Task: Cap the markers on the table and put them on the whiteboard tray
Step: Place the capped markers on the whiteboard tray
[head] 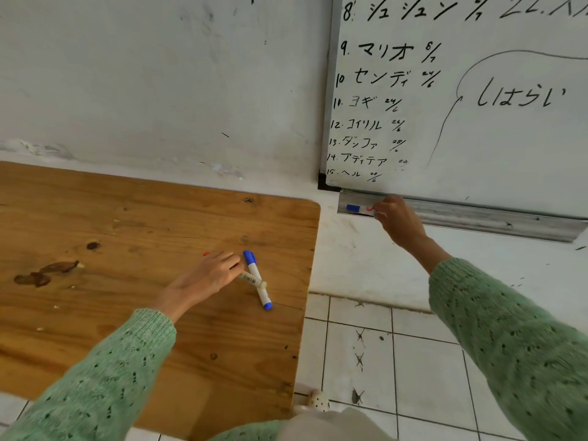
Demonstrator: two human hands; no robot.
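A capped blue marker (pixel 257 280) lies on the wooden table (pixel 127 224) near its right edge. Crossing under it is a cream-barrelled marker (pixel 254 280), and my left hand (pixel 211 275) rests on that marker's left end, fingers closed over it; a red tip (pixel 206 254) peeks out beyond the fingers. My right hand (pixel 397 219) is at the left end of the whiteboard tray (pixel 477 218), pinching a marker with a red part (pixel 369 209). A blue-capped marker (pixel 353 208) lies in the tray just left of it.
The whiteboard (pixel 461 100) with black handwriting hangs on the white wall above the tray. Right of the table is tiled floor (pixel 397 361). A spotted slipper (pixel 318 401) shows at the table's lower right corner.
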